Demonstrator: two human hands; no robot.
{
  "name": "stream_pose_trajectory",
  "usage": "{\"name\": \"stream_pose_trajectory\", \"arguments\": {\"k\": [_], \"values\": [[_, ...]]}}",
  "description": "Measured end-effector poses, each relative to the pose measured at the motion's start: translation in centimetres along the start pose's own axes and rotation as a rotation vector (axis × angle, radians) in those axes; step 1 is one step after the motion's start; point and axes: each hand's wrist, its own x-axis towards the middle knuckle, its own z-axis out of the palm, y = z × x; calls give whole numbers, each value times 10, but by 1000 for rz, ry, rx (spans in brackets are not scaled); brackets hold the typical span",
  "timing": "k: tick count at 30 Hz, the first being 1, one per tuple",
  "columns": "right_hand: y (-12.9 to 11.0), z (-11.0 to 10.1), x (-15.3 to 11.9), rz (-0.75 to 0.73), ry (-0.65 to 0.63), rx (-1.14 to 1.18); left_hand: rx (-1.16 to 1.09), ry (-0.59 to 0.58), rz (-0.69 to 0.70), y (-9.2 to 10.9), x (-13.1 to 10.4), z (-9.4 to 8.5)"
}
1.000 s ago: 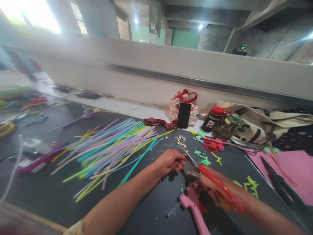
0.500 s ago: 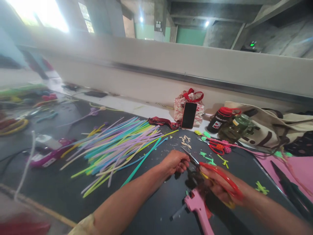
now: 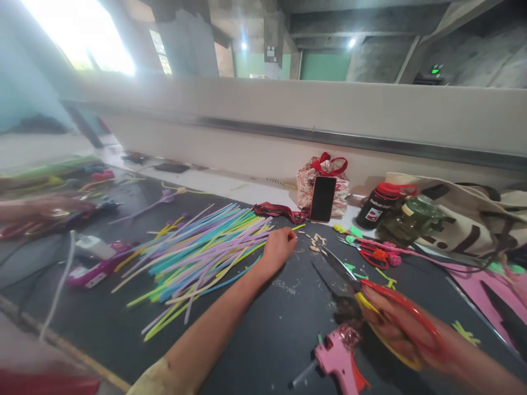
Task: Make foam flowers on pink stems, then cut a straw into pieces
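Observation:
My left hand [image 3: 280,249] rests at the right end of a bunch of pastel pipe cleaners [image 3: 206,252]. Its fingers are curled together, and what they hold, if anything, is hidden. Just right of it lie small cream cut pieces [image 3: 316,241]. My right hand [image 3: 391,312] grips scissors [image 3: 366,293] with red and yellow handles, their tips pointing at the cream pieces. Green cut pieces [image 3: 354,270] lie beyond the blades. Below the scissors is a pink glue gun [image 3: 335,354] with a clear glue stick in its back.
A phone [image 3: 323,198] leans on a red-patterned bag [image 3: 304,178]. Further right stand a black bottle [image 3: 375,207], a green jug [image 3: 411,222] and a canvas bag [image 3: 465,208]. A purple glue gun [image 3: 96,271] lies left. Another person's hand [image 3: 61,208] is at far left.
My left hand has moved up and left, away from the scissors to the pipe cleaners. The scissors have shifted right and down. Another person's hand has come in at left.

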Motion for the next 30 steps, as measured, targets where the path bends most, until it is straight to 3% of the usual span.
{"name": "stream_pose_trajectory", "arguments": {"k": [5,9,12,19,24,30], "values": [[13,-20,18,-53,-16,172,351,69,41,8,29,9],[19,-30,24,-145,-80,227,563,66,81,8,35,19],[21,-37,23,-131,-121,223,673,52,137,9,34,22],[27,-48,28,-199,-139,328,751,-69,269,23,44,24],[30,-51,31,-195,-200,371,799,-52,271,20,56,21],[31,-54,34,-186,-208,374,757,-111,336,19,52,35]]}}
